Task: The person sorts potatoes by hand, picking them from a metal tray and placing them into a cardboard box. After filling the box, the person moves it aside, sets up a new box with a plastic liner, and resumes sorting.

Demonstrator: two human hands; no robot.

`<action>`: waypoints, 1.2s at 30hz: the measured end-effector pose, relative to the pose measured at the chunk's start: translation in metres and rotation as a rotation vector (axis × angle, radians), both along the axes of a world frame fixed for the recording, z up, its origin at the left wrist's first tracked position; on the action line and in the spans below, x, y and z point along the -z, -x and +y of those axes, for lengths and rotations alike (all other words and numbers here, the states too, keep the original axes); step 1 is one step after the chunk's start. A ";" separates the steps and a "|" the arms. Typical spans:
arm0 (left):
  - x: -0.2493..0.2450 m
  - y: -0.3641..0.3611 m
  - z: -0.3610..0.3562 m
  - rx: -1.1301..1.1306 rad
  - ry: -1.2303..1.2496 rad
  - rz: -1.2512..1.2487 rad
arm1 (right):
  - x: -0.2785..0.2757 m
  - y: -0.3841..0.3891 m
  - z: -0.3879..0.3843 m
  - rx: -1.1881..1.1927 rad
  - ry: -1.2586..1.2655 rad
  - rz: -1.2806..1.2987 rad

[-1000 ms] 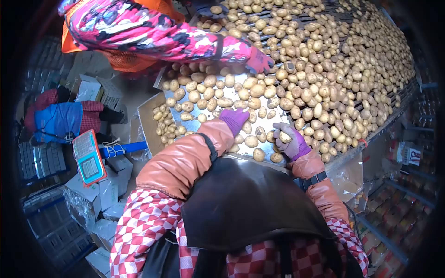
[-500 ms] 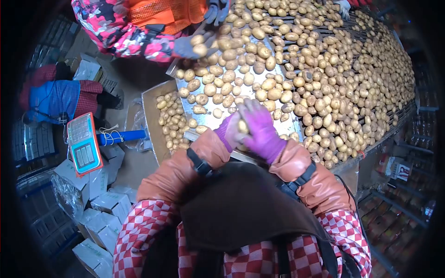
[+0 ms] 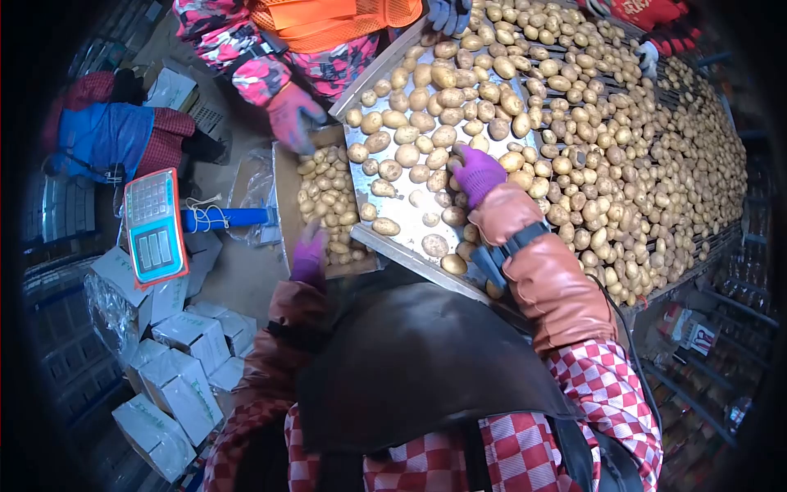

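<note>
Over on the right, the right hand (image 3: 477,174) in its purple glove reaches across the metal counter (image 3: 410,261), fingertips down by the potatoes (image 3: 407,155); whether the grip has closed on 1 of them I can't tell from here. The left hand (image 3: 309,256), gloved in purple too and blurred, is at the near left part of the cardboard box (image 3: 288,205), fingers pointing to the far side, near the small potatoes inside; its grip I can't make out either. The counter adjoins the box on its right, potatoes spread loosely over it, and beyond it to the right a slatted bed (image 3: 709,256) lies thick with more. At the box's far left corner hangs a co-worker's gloved hand (image 3: 297,116), below an orange vest (image 3: 328,20); their other gloved hand (image 3: 448,15) is at the far edge of the counter. Farther right, another person's gloved hand (image 3: 648,57) is over the bed. Off to the left there's a scale (image 3: 154,228) by a blue post (image 3: 229,219), with wrapped cartons (image 3: 184,385) on the near side and a person in blue (image 3: 102,143) on the far side.
</note>
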State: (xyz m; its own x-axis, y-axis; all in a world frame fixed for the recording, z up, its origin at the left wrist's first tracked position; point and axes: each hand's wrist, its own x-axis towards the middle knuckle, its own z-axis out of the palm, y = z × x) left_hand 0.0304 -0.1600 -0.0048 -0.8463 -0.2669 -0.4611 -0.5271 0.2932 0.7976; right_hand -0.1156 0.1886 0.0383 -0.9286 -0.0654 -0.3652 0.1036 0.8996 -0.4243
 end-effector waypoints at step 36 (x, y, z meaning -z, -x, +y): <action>-0.059 0.074 0.148 0.967 -0.518 0.025 | -0.045 -0.151 0.060 0.320 1.160 -0.279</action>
